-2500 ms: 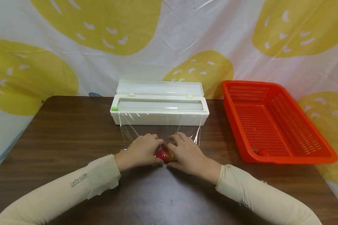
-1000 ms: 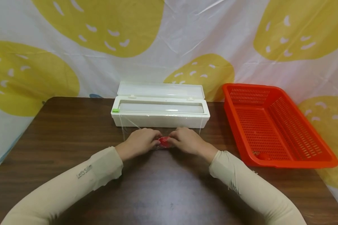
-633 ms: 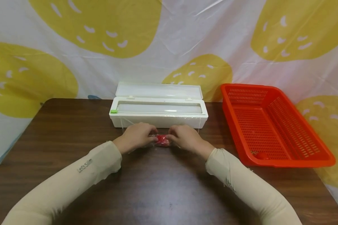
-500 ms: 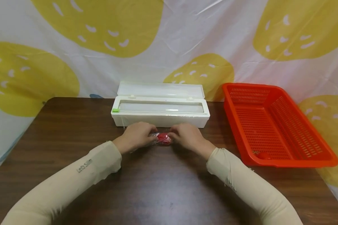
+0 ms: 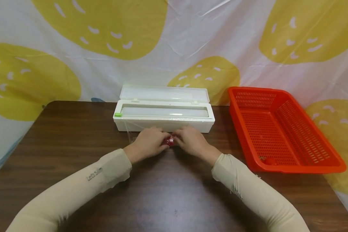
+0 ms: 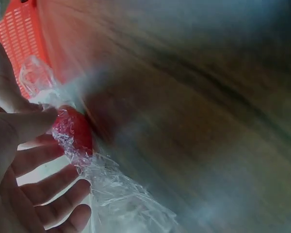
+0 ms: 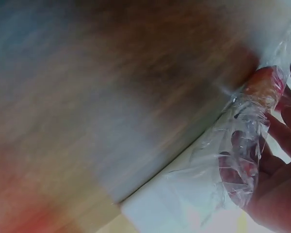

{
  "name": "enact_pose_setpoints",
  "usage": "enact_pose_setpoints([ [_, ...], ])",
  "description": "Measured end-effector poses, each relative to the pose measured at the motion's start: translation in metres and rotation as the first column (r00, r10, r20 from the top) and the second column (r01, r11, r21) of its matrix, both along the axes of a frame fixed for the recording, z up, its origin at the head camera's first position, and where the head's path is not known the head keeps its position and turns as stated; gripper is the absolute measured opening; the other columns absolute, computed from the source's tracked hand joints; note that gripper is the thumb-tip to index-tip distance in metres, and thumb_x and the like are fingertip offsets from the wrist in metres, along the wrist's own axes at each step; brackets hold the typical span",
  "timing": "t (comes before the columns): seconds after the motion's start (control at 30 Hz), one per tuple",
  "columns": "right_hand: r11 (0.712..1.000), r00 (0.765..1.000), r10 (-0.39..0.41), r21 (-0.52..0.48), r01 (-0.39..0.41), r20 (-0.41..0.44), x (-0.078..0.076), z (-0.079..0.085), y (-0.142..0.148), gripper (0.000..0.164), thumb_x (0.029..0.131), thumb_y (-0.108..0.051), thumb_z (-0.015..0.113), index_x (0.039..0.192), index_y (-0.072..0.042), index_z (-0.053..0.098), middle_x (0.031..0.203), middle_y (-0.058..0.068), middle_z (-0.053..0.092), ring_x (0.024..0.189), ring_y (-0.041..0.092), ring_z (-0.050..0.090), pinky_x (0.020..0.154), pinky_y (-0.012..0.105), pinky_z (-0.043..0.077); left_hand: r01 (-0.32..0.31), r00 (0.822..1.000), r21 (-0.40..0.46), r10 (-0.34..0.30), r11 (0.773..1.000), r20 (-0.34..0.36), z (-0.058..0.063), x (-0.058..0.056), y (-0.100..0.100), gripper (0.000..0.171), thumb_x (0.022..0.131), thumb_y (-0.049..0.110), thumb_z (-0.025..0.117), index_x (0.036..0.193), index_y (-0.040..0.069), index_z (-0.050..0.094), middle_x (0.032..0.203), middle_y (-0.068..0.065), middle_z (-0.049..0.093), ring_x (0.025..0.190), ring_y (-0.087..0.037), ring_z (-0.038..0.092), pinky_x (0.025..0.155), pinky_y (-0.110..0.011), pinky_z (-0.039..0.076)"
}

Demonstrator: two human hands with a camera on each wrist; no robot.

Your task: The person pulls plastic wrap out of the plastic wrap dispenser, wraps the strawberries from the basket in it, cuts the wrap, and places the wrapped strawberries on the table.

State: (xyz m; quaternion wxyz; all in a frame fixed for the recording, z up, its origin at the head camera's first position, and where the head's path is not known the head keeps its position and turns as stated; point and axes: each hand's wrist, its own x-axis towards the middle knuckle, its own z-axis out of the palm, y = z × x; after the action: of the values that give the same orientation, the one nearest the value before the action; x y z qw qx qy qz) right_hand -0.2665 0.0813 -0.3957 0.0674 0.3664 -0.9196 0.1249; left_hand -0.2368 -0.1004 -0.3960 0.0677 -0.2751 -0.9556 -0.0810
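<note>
A small red fruit [image 5: 169, 140], yellowish on one side in the right wrist view, sits between both hands, low in front of the white dispenser. Crinkled cling film [image 6: 123, 199] is wrapped round it and trails off at its ends. From the left, my left hand [image 5: 149, 141] grips the fruit, thumb on the near side and fingers behind. My right hand [image 5: 192, 141] holds the wrapped fruit from the right, its fingers partly behind the film [image 7: 242, 141]. The fruit's exact kind is unclear under the film.
Behind the hands stands a white cling film dispenser [image 5: 124, 125], lid raised, with a green slider [image 5: 118, 114] at its left end. An orange-red plastic basket [image 5: 240, 135] at right holds a tomato [image 5: 269, 161]. A patterned cloth [image 5: 150, 74] hangs behind the dark wooden table [image 5: 75, 135].
Both hands have moved away from the body, towards the dispenser, rolling the fruit along in the film. The film between fruit and dispenser has shortened. Lately the left hand shifted slightly right.
</note>
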Motion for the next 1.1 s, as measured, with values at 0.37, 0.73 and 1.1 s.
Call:
enact_pose_setpoints([
  [0.37, 0.999, 0.990, -0.041, 0.017, 0.043, -0.134, 0.006, 0.000, -0.002, 0.022, 0.084, -0.028, 0.070, 0.101, -0.014, 0.071, 0.093, 0.006, 0.067, 0.091, 0.026, 0.061, 0.075, 0.040, 0.050, -0.073, 0.996, -0.048, 0.069, 0.996, -0.063, -0.003, -0.005, -0.002, 0.015, 0.090, 0.019, 0.062, 0.104, 0.020, 0.069, 0.094, -0.010, 0.067, 0.088, -0.030, 0.062, 0.067, -0.044, 0.053],
  [0.73, 0.949, 0.950, -0.309, -0.050, 0.310, 0.036, 0.007, 0.018, 0.022, 0.034, 0.080, -0.030, 0.072, 0.110, -0.014, 0.068, 0.101, 0.010, 0.065, 0.093, 0.028, 0.060, 0.073, 0.042, 0.050, -0.148, 0.989, 0.003, 0.148, 0.989, -0.028, 0.000, 0.005, -0.024, 0.043, 0.082, 0.035, 0.072, 0.117, 0.012, 0.063, 0.101, -0.011, 0.067, 0.095, -0.030, 0.063, 0.073, -0.045, 0.052],
  [1.1, 0.853, 0.801, -0.483, -0.014, 0.521, 0.353, 0.004, 0.015, 0.056, 0.049, 0.081, -0.041, 0.069, 0.117, -0.011, 0.053, 0.108, 0.010, 0.063, 0.096, 0.027, 0.060, 0.077, 0.040, 0.047, -0.463, 0.808, -0.094, 0.463, 0.881, 0.363, 0.014, 0.038, -0.091, 0.063, 0.074, 0.074, 0.058, 0.069, 0.012, 0.053, 0.062, -0.001, 0.051, 0.055, -0.017, 0.048, 0.043, -0.034, 0.036],
])
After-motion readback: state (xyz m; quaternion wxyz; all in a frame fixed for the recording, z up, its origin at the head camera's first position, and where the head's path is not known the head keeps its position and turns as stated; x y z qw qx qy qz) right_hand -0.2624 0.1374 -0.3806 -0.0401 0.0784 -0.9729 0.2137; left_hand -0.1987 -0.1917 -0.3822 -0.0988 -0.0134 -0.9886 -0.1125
